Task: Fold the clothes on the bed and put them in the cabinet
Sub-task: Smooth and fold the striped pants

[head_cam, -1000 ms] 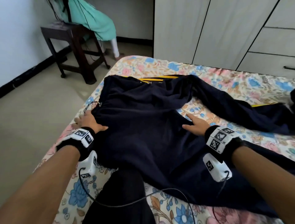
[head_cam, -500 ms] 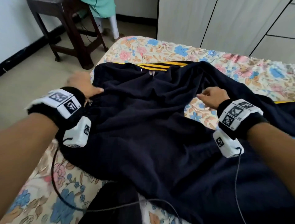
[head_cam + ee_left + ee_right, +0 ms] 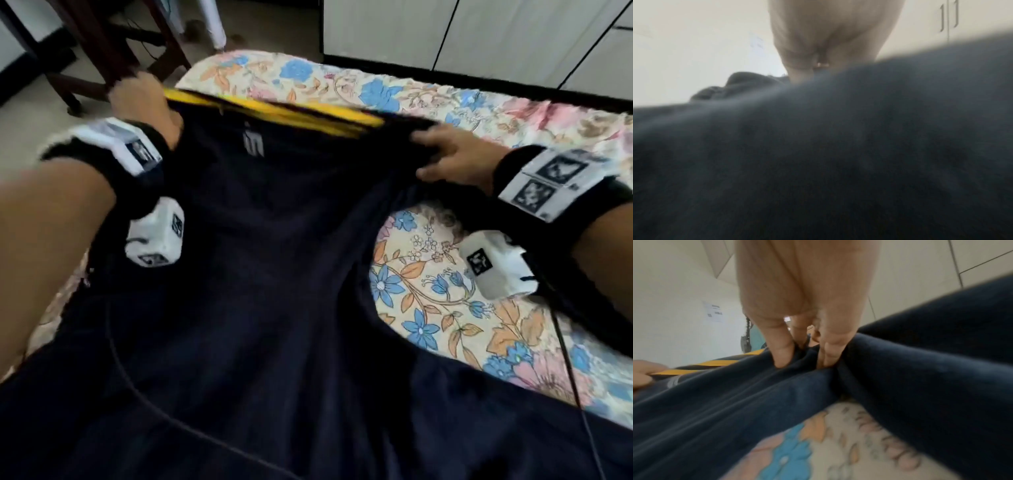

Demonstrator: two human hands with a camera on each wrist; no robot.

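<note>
Dark navy trousers with a yellow-striped waistband lie spread over the floral bed. My left hand grips the left end of the waistband; in the left wrist view its fingers dip behind the dark cloth. My right hand grips the right end of the waistband. The right wrist view shows its fingers curled into the navy fabric, bunching it. The waistband is stretched taut between both hands, lifted a little off the bed.
White cabinet doors stand beyond the far edge of the bed. A dark wooden stool stands on the floor at the upper left. A black cable hangs from my right wrist across the sheet.
Both hands moved from the trousers' middle up to the waistband and took hold of its two ends. The waistband now rises, stretched between them. The head camera came closer.
</note>
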